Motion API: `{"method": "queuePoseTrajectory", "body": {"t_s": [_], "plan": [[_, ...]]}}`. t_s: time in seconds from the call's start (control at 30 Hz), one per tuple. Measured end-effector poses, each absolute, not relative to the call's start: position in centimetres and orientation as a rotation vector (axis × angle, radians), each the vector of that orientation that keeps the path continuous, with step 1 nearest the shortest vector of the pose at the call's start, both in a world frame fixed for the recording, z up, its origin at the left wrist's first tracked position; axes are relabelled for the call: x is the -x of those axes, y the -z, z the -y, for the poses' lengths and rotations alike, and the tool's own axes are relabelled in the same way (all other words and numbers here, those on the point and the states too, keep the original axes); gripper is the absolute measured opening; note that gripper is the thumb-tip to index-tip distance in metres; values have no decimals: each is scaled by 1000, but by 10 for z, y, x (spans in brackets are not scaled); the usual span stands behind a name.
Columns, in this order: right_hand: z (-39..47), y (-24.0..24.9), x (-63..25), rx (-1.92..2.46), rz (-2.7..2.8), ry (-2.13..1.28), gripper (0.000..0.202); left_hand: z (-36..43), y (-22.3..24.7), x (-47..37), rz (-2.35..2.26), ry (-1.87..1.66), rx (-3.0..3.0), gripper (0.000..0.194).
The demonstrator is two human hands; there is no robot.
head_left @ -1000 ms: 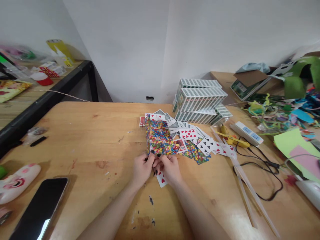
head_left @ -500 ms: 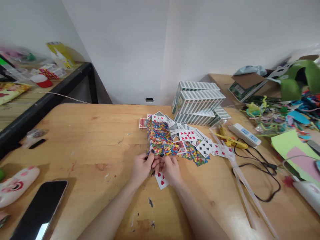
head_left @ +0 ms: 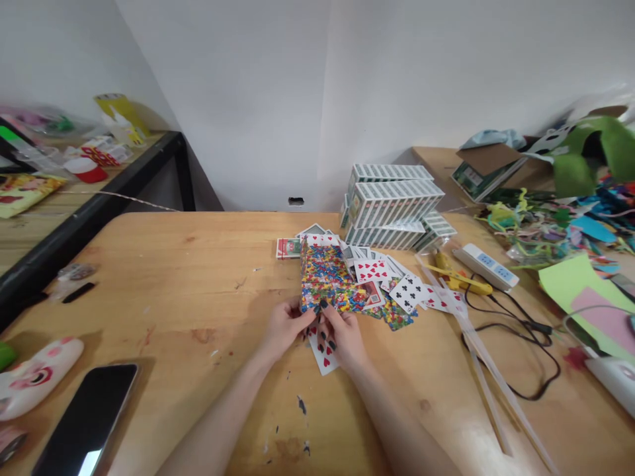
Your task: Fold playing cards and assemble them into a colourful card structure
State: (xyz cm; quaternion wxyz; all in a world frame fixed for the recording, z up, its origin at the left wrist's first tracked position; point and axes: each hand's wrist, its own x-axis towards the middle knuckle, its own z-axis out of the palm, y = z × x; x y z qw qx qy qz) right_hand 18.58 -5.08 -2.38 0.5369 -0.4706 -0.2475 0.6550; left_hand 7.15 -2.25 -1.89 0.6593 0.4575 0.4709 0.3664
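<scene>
My left hand (head_left: 289, 324) pinches the near edge of a colourful patterned piece (head_left: 325, 268), thumb on top and fingers below. Close beside it, my right hand (head_left: 340, 330) closes on the same edge, its thumb tip almost meeting the left one. White playing-card edges with red hearts show at the piece's far end, and a coloured flap reaches right over a red-framed card. Beneath my hands lies a heart playing card (head_left: 323, 357), partly covered. To the right, loose cards such as a clubs card (head_left: 407, 293) overlap in a spread.
Striped card boxes (head_left: 397, 201) are stacked at the back right. Further right are a yellow glue gun (head_left: 459, 277) with its cable, a power strip (head_left: 486, 266) and clear sticks (head_left: 481, 357). A phone (head_left: 86, 420) lies front left. A small card box (head_left: 288, 248) sits behind the piece.
The patterned piece has shifted slightly right, showing more of the small card box behind it. My thumbs have come closer together on its near edge.
</scene>
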Motion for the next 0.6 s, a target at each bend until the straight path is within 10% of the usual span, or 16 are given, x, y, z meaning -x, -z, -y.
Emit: {"method": "queuePoseTrajectory", "body": {"t_s": [0.6], "plan": [[47,30,-188,1097,817,-1630,39,17,25,-60,-895,-699,-929,10]]}}
